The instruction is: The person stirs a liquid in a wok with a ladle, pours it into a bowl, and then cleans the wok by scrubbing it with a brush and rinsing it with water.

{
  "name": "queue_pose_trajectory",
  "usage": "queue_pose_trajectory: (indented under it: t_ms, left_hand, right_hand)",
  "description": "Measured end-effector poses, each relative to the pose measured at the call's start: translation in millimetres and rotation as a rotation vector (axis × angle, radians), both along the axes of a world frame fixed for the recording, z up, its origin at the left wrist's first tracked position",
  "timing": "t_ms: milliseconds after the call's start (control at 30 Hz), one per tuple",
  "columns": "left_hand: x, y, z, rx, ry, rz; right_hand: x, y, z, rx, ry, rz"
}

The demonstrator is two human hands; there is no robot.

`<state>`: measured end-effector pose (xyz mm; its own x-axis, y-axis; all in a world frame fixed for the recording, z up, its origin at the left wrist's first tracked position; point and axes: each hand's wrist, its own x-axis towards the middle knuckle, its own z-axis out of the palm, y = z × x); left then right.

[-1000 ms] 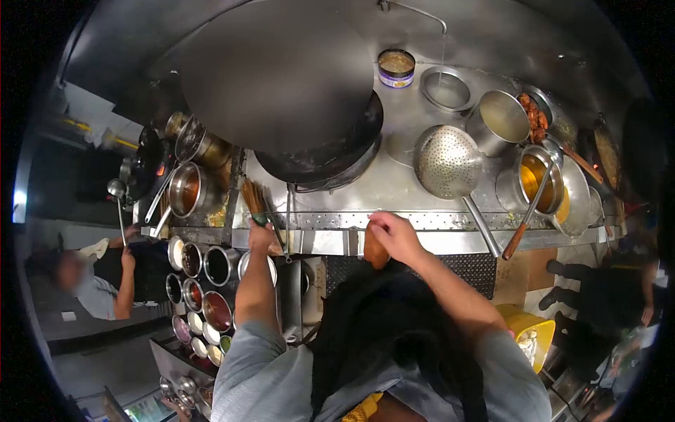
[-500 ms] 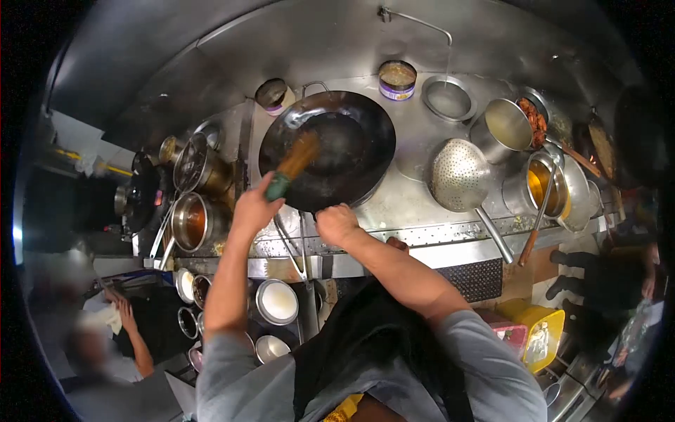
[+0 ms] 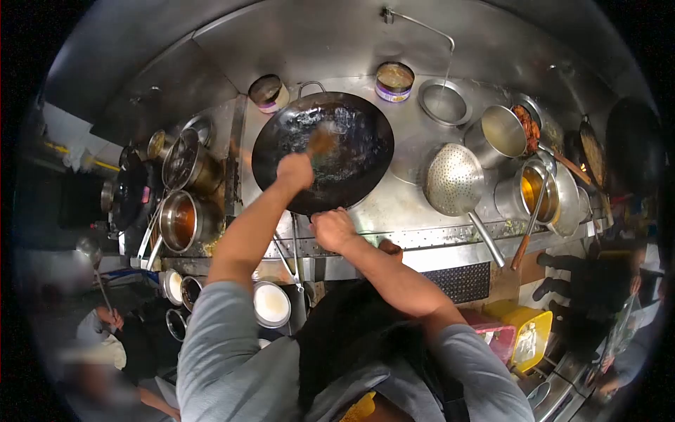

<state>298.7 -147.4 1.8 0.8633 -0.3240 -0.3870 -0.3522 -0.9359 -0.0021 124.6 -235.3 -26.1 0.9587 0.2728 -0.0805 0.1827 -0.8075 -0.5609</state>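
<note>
A large black wok (image 3: 358,165) sits on the steel range, wet and shiny inside. My left hand (image 3: 294,171) is closed around a wok brush (image 3: 321,141), whose blurred bristles press on the wok's inner surface. At the near rim of the wok, my right hand (image 3: 332,229) is closed at the edge, apparently around the near handle; the handle itself is hidden under the fingers. Below the wok, a pair of tongs (image 3: 287,261) hangs at the range's front edge.
Water runs from a thin faucet (image 3: 422,27) into a round basin (image 3: 445,104). Right of the wok lie a perforated strainer (image 3: 455,179) and a steel pot (image 3: 472,141). A pot of reddish liquid (image 3: 184,219) stands left. Co-workers (image 3: 119,352) are at both sides.
My left hand has moved forward and right over the wok with the brush. Wet streaks and froth now show inside the wok. My right hand stays at the rim.
</note>
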Motion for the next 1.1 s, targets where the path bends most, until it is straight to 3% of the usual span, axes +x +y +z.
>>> queue_pose_trajectory:
  t_ms: [67,167,267,300,367,400,467,500,567,600,633,700,833,867,933,967,1067,1100]
  left_hand:
    - [25.3,-16.5,-8.4,-0.012,-0.013,0.057]
    - [4.1,-38.1,2.3,-0.203,-0.030,0.124]
    - [-44.5,-24.1,23.1,0.023,0.048,-0.171]
    - [-27.7,-21.4,14.2,0.028,0.056,-0.178]
    - [20.4,-21.4,-11.1,0.042,-0.011,0.025]
    - [28.8,-28.5,-10.2,0.046,-0.005,0.016]
    - [23.3,-33.8,5.0,-0.226,0.059,0.116]
    - [10.5,-31.0,16.1,-0.222,0.069,0.119]
    - [-25.7,-27.8,59.1,-0.053,0.361,-0.006]
    - [-37.6,-22.3,71.9,0.008,0.370,-0.091]
    - [-32.4,-18.2,63.9,0.011,0.371,-0.094]
    - [-14.0,-12.6,40.5,0.060,0.079,-0.279]
    - [21.7,-41.5,33.9,-0.212,0.327,0.272]
    - [4.7,-41.2,46.9,-0.212,0.333,0.280]
    - [-35.0,-39.4,80.7,0.067,0.256,-0.181]
    - [-42.6,-31.5,74.7,0.126,0.183,-0.324]
    - [-5.8,-32.4,51.7,0.167,0.162,-0.291]
    - [14.8,-34.7,42.6,0.018,0.215,-0.063]
  right_hand:
    - [-0.6,-3.2,2.9,0.004,0.024,0.001]
    - [-3.6,-8.6,2.5,0.007,0.051,0.014]
    - [-2.7,-7.5,-1.0,-0.003,0.052,0.013]
    - [-1.9,-6.9,-2.0,-0.016,0.046,0.016]
    - [-4.9,-8.1,-0.6,-0.004,0.027,-0.016]
    - [-3.3,-12.6,4.7,-0.018,0.028,0.003]
    - [-6.6,-15.3,-0.4,0.008,-0.033,-0.003]
    - [-10.7,-13.6,-3.9,0.011,-0.022,-0.002]
    - [-5.0,-15.6,-6.9,0.028,-0.072,-0.010]
    - [-5.1,-15.0,-4.0,0.001,-0.062,-0.013]
    - [-3.9,-14.7,-4.2,0.004,-0.062,-0.017]
    - [-2.6,-13.4,-5.4,-0.021,0.004,-0.004]
    - [-5.2,-17.8,-2.3,-0.011,0.015,0.010]
    - [-6.9,-16.9,-1.8,-0.009,0.015,0.006]
    - [-2.3,-18.6,-0.5,-0.012,-0.003,0.008]
    - [-3.4,-17.6,-1.5,-0.011,0.000,0.008]
    - [-4.9,-16.9,-4.7,-0.020,-0.011,0.003]
    - [-4.6,-16.0,-4.9,-0.028,-0.028,0.000]
